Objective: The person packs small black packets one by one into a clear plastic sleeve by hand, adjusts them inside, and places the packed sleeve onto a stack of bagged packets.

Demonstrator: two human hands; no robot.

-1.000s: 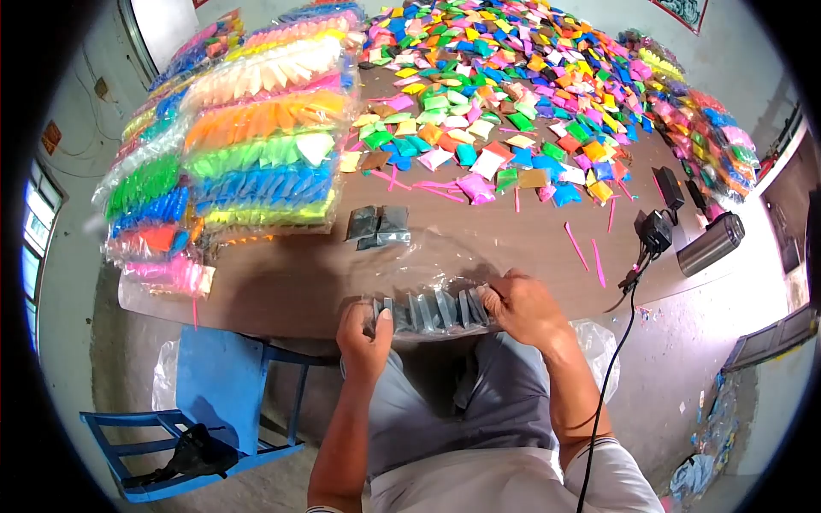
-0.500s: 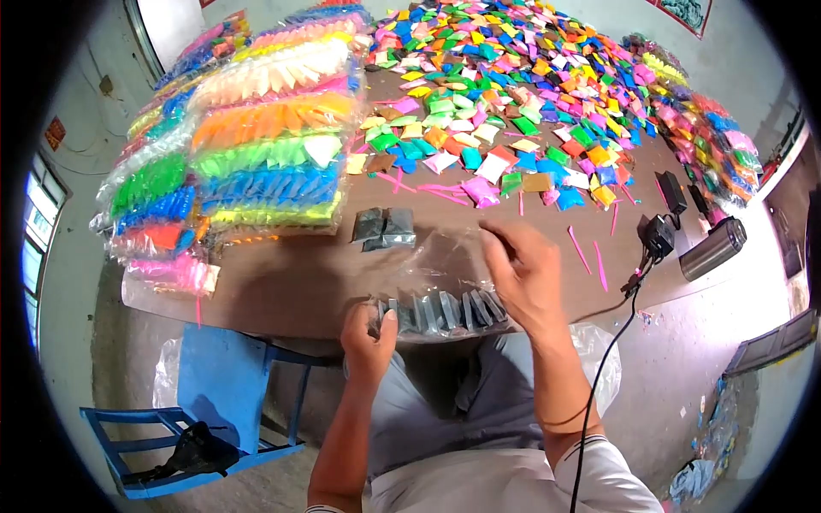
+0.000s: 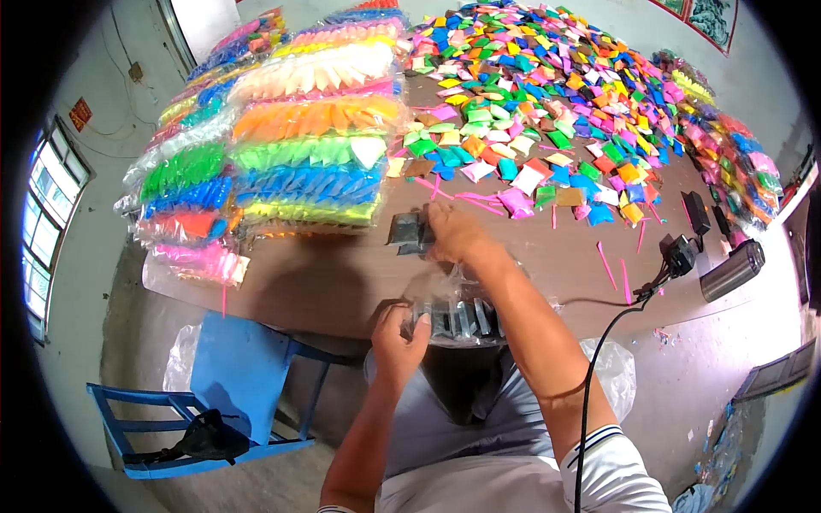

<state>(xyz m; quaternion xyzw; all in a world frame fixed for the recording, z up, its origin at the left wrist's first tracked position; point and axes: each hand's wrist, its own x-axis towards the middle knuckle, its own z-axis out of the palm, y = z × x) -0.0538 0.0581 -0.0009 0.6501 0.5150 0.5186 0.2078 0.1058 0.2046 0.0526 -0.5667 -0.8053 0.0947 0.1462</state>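
A clear plastic bag (image 3: 462,318) with a row of several dark packets lies at the table's front edge. My left hand (image 3: 402,340) grips the bag's left end between thumb and fingers. Beyond the bag, my right hand (image 3: 453,232) reaches over to two dark packets (image 3: 409,231) lying on the table. Its fingers are pressed together on the right one of them. My right forearm passes above the bag's right end and hides part of it.
Stacked bags of coloured packets (image 3: 308,162) stand at the left. Loose coloured packets (image 3: 547,111) are heaped at the back. A metal flask (image 3: 733,271), a black adapter (image 3: 680,255) and its cable are at the right. A blue chair (image 3: 239,368) stands at the lower left.
My right hand has let go of the bag's right end and moved forward and left onto the dark packets. My left hand stays on the bag. The whole view has shifted slightly.
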